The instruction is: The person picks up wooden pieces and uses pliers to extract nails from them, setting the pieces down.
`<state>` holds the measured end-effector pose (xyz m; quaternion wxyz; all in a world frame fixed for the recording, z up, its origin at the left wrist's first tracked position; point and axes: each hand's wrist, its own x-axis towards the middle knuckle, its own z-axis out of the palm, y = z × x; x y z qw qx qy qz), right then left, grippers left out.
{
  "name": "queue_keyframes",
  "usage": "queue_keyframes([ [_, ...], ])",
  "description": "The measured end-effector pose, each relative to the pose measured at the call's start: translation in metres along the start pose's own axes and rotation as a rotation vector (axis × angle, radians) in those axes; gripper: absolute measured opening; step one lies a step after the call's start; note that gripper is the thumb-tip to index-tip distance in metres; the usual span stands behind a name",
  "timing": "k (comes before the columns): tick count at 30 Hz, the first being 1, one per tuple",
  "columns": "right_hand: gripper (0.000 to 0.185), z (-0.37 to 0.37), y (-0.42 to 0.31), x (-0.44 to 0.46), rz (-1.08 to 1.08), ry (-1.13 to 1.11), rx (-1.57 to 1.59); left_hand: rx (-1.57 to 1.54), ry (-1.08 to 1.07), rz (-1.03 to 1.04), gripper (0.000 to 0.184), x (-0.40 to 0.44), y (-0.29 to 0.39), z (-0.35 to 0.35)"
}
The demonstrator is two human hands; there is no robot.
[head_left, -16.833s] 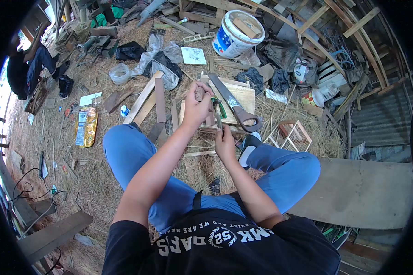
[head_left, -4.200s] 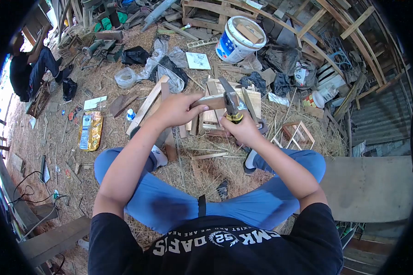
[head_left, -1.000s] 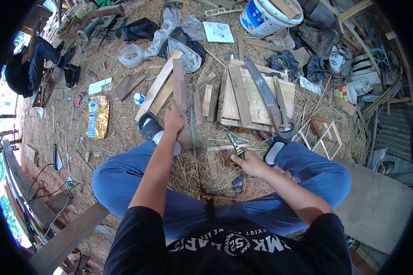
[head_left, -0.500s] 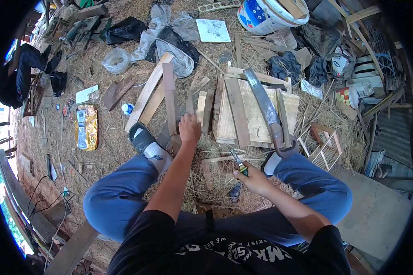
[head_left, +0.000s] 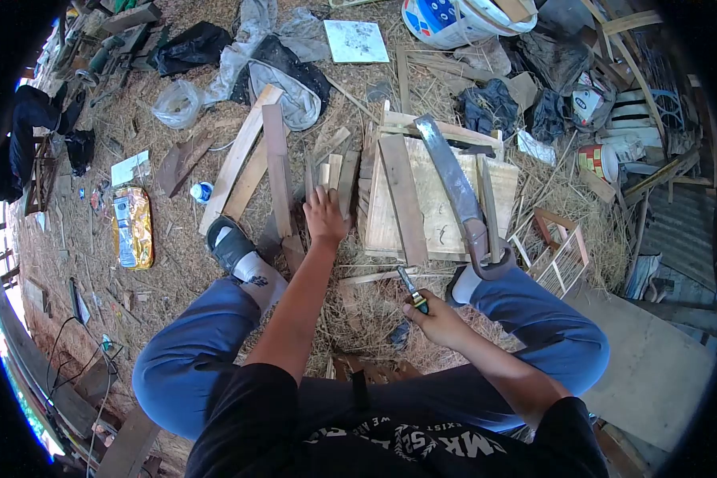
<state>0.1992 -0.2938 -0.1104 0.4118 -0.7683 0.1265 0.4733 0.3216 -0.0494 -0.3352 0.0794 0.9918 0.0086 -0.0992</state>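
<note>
My left hand reaches forward with its fingers spread over the lower ends of short light wood strips. A darker wood piece lies just to the right of those fingers. In my right hand is a hand tool with a metal shaft and a dark green and yellow handle, shaft pointing forward and left. Its exact kind is hard to make out. Ahead of it stands a pale wooden box, with a brown board and a handsaw resting across its top.
Long wood strips lie left of my left hand, near my sandalled foot. A bottle and a gold packet are farther left. A white bucket stands at the back, and a small wooden frame sits right.
The view has shifted slightly. My left hand has moved forward onto the short strips, its fingers spreading over them. My right hand still holds the tool in nearly the same place.
</note>
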Motion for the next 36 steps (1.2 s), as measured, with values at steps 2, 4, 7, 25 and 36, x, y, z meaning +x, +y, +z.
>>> queue_keyframes([
  [2, 0.055, -0.006, -0.015, -0.004, 0.065, -0.042, -0.019, 0.001, 0.005, -0.033, 0.069, -0.001, 0.005, 0.0],
  [4, 0.054, -0.004, -0.009, -0.002, 0.03, -0.011, -0.02, -0.002, 0.013, -0.059, 0.065, -0.002, 0.008, 0.01],
  [7, 0.044, 0.0, 0.0, -0.003, -0.021, 0.052, -0.018, -0.099, 0.131, -0.09, 0.054, -0.009, 0.006, 0.02],
  [25, 0.036, 0.021, 0.023, -0.023, -0.017, 0.045, -0.012, -0.026, -0.059, -0.234, 0.06, -0.031, 0.01, 0.008],
  [36, 0.052, 0.018, -0.014, -0.043, -0.11, 0.03, 0.009, -1.194, 0.146, -0.348, 0.039, -0.022, -0.036, -0.049],
])
